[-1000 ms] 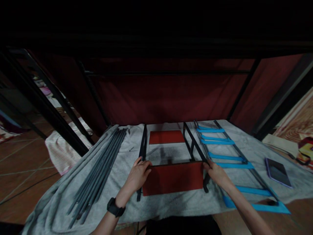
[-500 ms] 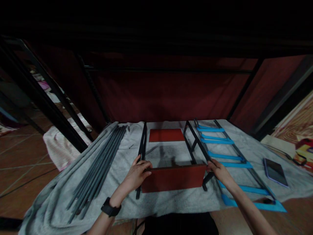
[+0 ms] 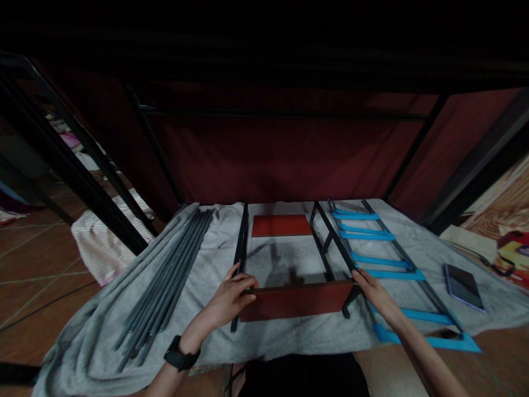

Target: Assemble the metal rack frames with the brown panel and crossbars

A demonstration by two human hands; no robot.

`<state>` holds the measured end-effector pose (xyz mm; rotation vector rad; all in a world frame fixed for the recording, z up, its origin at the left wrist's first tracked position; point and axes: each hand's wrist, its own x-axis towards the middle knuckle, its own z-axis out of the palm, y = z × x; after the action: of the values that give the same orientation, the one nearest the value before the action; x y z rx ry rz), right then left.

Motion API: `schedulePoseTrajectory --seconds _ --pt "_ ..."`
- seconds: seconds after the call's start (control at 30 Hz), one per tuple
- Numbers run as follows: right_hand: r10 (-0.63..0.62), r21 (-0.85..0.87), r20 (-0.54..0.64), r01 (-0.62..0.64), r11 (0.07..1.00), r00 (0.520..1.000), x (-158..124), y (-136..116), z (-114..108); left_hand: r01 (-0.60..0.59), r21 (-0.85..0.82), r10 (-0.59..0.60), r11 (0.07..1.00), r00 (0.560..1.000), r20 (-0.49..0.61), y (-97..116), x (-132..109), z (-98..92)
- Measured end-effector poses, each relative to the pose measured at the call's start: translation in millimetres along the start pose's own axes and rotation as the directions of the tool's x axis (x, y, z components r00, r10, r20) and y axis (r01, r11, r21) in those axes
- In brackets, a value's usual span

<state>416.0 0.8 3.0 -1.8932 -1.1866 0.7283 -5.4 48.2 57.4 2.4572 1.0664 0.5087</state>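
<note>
Nearest, below the left grip (image 3: 231, 298), a black watch (image 3: 181, 354) circles the wrist. The left grip pinches the top edge of a red board (image 3: 300, 303) at its left end, thumb in front. The right grip (image 3: 375, 294) is closed on the near end of the right black side frame (image 3: 335, 242), at the board's right end; its hidden fingertips may or may not touch the board. The board stands on edge, tilted, between both grips. Left of the left grip lie grey rods (image 3: 173, 281) on a grey cloth (image 3: 289, 341); right of the right grip, a blue-banded rack (image 3: 394, 274), then a phone (image 3: 463, 286). Beyond the left grip runs the left black side frame (image 3: 241, 237). Beyond and between both grips lies a second red board (image 3: 281, 225); farthest hangs dark red fabric (image 3: 281, 160).
</note>
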Motion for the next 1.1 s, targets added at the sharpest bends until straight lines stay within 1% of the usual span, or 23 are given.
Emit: schedulePoseTrajectory --seconds 0.3,0.4,0.47,0.53,0.6,0.63,0.7,0.77,0.83,0.9,0.93,0.97,1.03,1.1 --pt "-0.106 -0.023 -0.042 0.105 0.994 0.994 -12.7 -3.3 0.0 -0.019 0.0 0.019 1.0 1.0 -0.009 -1.9 -1.7 1.3" --pt "-0.193 -0.071 -0.065 0.188 0.98 0.979 -15.7 -2.8 -3.1 -0.01 0.005 0.01 1.0 1.0 0.0 -0.5 -1.8 1.0" --pt "-0.284 -0.139 -0.084 0.271 0.953 0.955 -18.4 -2.6 -5.4 -0.007 0.006 0.007 1.0 1.0 0.004 0.2 -1.6 0.9" --pt "-0.399 -0.232 -0.099 0.369 0.9 0.912 -22.8 -4.5 -7.2 -0.006 0.009 0.006 1.0 1.0 -0.001 0.6 -1.4 1.1" --pt "-0.534 -0.344 -0.084 0.479 0.808 0.841 -29.8 -11.0 -6.9 -0.005 0.011 0.005 1.0 1.0 -0.008 0.7 -1.5 1.2" --pt "-0.601 -0.395 -0.048 0.537 0.745 0.798 -34.3 -16.5 -5.3 -0.005 0.01 0.006 1.0 1.0 -0.011 0.8 -1.7 1.2" --pt "-0.703 -0.461 0.078 0.651 0.603 0.707 -44.4 -32.2 2.0 -0.005 0.008 0.005 1.0 1.0 -0.017 1.0 -2.6 1.2" --pt "-0.753 -0.467 0.227 0.747 0.473 0.618 -54.1 -52.2 15.8 -0.002 0.002 0.002 1.0 1.0 -0.024 1.6 -3.6 1.0" --pt "-0.765 -0.434 0.351 0.818 0.378 0.54 -61.3 -72.1 35.7 0.005 -0.004 -0.005 1.0 1.0 -0.03 2.8 -4.4 0.7" --pt "-0.759 -0.391 0.439 0.863 0.321 0.481 -65.0 -88.1 58.8 0.01 -0.015 -0.011 1.0 0.999 -0.039 4.6 -5.1 0.1" --pt "-0.753 -0.377 0.464 0.873 0.31 0.468 -65.7 -93.9 70.2 0.012 -0.027 -0.013 1.0 0.999 -0.044 5.7 -5.5 -0.2" --pt "-0.744 -0.37 0.479 0.876 0.309 0.465 -65.7 -98.2 80.8 0.014 -0.044 -0.016 0.999 0.999 -0.051 6.9 -6.0 -0.6" --pt "-0.725 -0.372 0.49 0.868 0.328 0.484 -64.2 -103.3 97.4 0.026 -0.104 -0.034 0.994 0.997 -0.075 8.5 -7.6 -1.2" --pt "-0.697 -0.367 0.506 0.858 0.358 0.507 -61.9 -105.8 106.5 0.053 -0.193 -0.077 0.98 0.99 -0.119 8.0 -10.4 -0.8"
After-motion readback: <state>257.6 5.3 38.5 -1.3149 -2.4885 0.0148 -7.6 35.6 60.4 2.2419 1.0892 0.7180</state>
